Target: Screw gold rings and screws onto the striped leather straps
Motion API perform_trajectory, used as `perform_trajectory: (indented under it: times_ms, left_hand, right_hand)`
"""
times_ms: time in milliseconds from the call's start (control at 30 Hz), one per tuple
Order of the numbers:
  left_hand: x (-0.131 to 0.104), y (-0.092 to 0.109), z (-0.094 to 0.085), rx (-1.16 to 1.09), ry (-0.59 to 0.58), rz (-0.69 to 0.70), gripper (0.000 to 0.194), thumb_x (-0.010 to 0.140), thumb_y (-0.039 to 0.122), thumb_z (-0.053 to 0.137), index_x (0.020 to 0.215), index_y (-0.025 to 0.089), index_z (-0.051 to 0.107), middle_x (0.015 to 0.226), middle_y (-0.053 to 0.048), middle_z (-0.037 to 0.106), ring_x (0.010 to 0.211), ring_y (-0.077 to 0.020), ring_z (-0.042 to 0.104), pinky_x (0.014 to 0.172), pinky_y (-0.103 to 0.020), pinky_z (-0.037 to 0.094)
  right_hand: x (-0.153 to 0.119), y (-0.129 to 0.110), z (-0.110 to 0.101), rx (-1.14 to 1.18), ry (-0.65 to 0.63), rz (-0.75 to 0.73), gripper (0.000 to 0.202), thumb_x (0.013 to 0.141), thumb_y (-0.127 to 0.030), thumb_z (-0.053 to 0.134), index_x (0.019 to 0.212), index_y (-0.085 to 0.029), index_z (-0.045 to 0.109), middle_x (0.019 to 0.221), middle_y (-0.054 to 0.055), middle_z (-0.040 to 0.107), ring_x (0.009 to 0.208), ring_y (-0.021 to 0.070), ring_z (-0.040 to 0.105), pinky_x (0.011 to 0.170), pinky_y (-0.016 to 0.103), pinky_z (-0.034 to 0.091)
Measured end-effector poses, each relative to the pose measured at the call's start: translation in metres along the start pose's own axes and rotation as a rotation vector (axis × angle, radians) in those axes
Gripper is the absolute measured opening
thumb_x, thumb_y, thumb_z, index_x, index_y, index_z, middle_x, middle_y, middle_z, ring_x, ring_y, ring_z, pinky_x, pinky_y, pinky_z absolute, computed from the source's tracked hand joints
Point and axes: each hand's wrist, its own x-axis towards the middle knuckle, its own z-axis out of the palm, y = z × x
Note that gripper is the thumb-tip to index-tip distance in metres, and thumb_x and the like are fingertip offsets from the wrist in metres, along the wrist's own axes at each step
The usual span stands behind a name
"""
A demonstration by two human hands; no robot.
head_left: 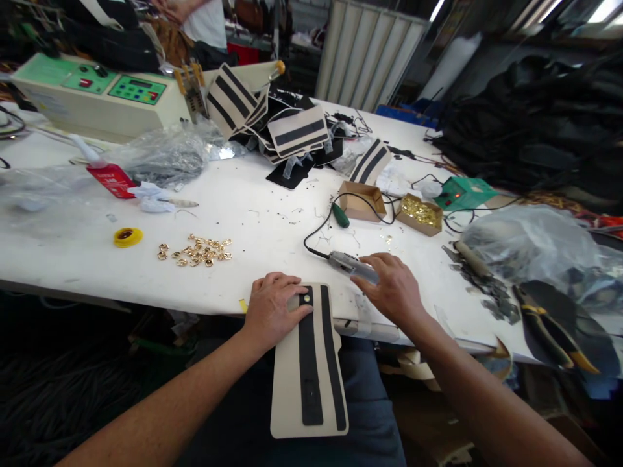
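A beige panel (287, 402) with two black strips lies partly on the table edge and partly over my lap. My left hand (273, 308) holds its upper left part, the thumb beside a small round metal fitting (307, 298) on one strip. To the right, my right hand (393, 288) has thumb and fingers around the end of a corded tool (348, 264) that looks like a small electric screwdriver, lying on the table. Gold-coloured metal clasps (202, 251) lie loose to the left. A green-handled tool (340, 215) rests beyond the corded one.
Cardboard boxes stand ahead, one with brass-coloured small parts (419, 213). A green power box (466, 193) sits behind. More striped panels (298, 133) are piled at the back. Yellow tape (128, 237) and a red bottle (111, 178) lie left; pliers (549, 331) lie right. Another person (204, 26) stands beyond.
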Motion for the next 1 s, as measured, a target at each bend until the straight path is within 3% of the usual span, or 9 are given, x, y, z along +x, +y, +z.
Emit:
perform_trajectory:
  times_ms: [133,233,300,367,467,533,700,833,1000]
  left_hand:
    - [0.0,0.001,0.0,-0.002,0.004,-0.009,0.027,0.082,0.041,0.084,0.106,0.033,0.077,0.127,0.002,0.075,0.122,-0.0282,0.057,0.101,-0.049,0.04]
    - [0.0,0.0,0.0,-0.006,0.002,-0.014,0.027,0.081,0.041,0.085,0.106,0.033,0.078,0.128,0.002,0.075,0.122,-0.0277,0.057,0.102,-0.049,0.04]
    - [0.0,-0.001,0.0,-0.012,0.0,-0.013,0.028,0.081,0.042,0.085,0.106,0.033,0.078,0.128,0.003,0.075,0.122,-0.0275,0.057,0.102,-0.049,0.04]
    - [0.0,-0.001,-0.001,-0.012,-0.003,-0.01,0.027,0.081,0.042,0.085,0.107,0.034,0.078,0.128,0.003,0.074,0.123,-0.0276,0.056,0.102,-0.05,0.04]
    - [0.0,-0.002,-0.001,-0.002,-0.007,-0.01,0.028,0.082,0.041,0.084,0.108,0.034,0.078,0.129,0.003,0.074,0.124,-0.0285,0.056,0.102,-0.051,0.039]
    - [0.0,-0.002,-0.001,0.0,-0.007,-0.011,0.028,0.082,0.041,0.085,0.108,0.034,0.078,0.129,0.002,0.074,0.124,-0.029,0.056,0.102,-0.052,0.039]
    - [0.0,-0.003,0.001,-0.008,0.002,-0.021,0.028,0.081,0.043,0.086,0.107,0.034,0.078,0.129,0.003,0.075,0.124,-0.0292,0.056,0.102,-0.052,0.04]
    - [0.0,-0.004,0.001,-0.01,-0.004,-0.021,0.028,0.081,0.042,0.085,0.108,0.035,0.078,0.128,0.003,0.075,0.125,-0.0297,0.056,0.102,-0.053,0.039]
    - [0.0,-0.004,0.0,-0.019,-0.016,-0.03,0.028,0.081,0.042,0.084,0.108,0.035,0.077,0.129,0.003,0.074,0.126,-0.0298,0.055,0.104,-0.053,0.039]
  right_hand:
    - [0.011,0.029,0.004,-0.155,-0.202,-0.001,0.037,0.095,-0.04,0.065,0.125,-0.019,0.07,0.113,0.015,0.072,0.101,0.0328,0.066,0.087,0.045,0.05]
    - [0.015,0.032,0.001,-0.031,-0.2,0.01,0.036,0.097,-0.037,0.058,0.125,-0.018,0.069,0.115,0.016,0.071,0.099,0.0324,0.066,0.086,0.045,0.05]
    - [0.014,0.025,-0.008,0.222,-0.172,0.1,0.036,0.096,-0.041,0.057,0.122,-0.019,0.068,0.111,0.014,0.071,0.096,0.0313,0.067,0.084,0.045,0.051]
    - [0.01,0.007,-0.018,0.645,-0.14,0.222,0.037,0.097,-0.047,0.053,0.119,-0.02,0.065,0.104,0.012,0.071,0.091,0.0289,0.068,0.08,0.043,0.054]
    - [0.005,-0.035,-0.023,1.276,-0.068,0.33,0.04,0.096,-0.054,0.04,0.11,-0.022,0.061,0.098,0.009,0.067,0.085,0.025,0.067,0.078,0.041,0.057]
    - [0.004,-0.067,-0.017,1.454,0.007,0.347,0.04,0.094,-0.059,0.043,0.104,-0.024,0.059,0.088,0.005,0.061,0.074,0.0205,0.063,0.072,0.038,0.057]
    - [0.008,-0.118,0.009,1.517,0.232,0.219,0.04,0.084,-0.054,0.078,0.076,-0.024,0.051,0.063,-0.005,0.048,0.052,0.0123,0.048,0.052,0.029,0.047]
    - [0.008,-0.123,0.018,1.389,0.257,0.076,0.039,0.085,-0.051,0.08,0.071,-0.024,0.056,0.065,-0.003,0.053,0.056,0.014,0.053,0.055,0.031,0.05]
    - [0.008,-0.122,0.025,1.309,0.247,0.076,0.038,0.086,-0.055,0.077,0.072,-0.024,0.059,0.065,-0.002,0.054,0.057,0.0153,0.054,0.055,0.032,0.05]
